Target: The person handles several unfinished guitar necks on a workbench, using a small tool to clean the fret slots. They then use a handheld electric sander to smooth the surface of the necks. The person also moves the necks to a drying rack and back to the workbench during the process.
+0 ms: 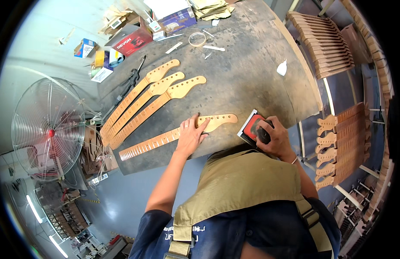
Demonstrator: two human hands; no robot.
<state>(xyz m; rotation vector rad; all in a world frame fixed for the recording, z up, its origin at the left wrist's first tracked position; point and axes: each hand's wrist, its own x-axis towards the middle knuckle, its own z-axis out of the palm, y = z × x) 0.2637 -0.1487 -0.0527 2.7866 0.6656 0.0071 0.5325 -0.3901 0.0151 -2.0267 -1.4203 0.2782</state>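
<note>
A pale wooden guitar neck (161, 140) lies on the dark workbench near its front edge, headstock to the right. My left hand (192, 134) holds it where the headstock begins, index finger along the face and thumb toward the near side. To the right of the headstock, my right hand (274, 137) is closed around the black grip of a red and black handheld sander (251, 126). The sander is apart from the neck, by the bench's front edge; its underside is hidden. Three more guitar necks (159, 97) lie side by side behind, headstocks toward the far right.
On the workbench (247, 52) are a tape roll (197, 39), a white bottle (282, 67), a dark air gun (134, 77) and boxes (133, 41) at the back. A caged fan (51, 133) stands left. Racks of necks (344, 146) stand right.
</note>
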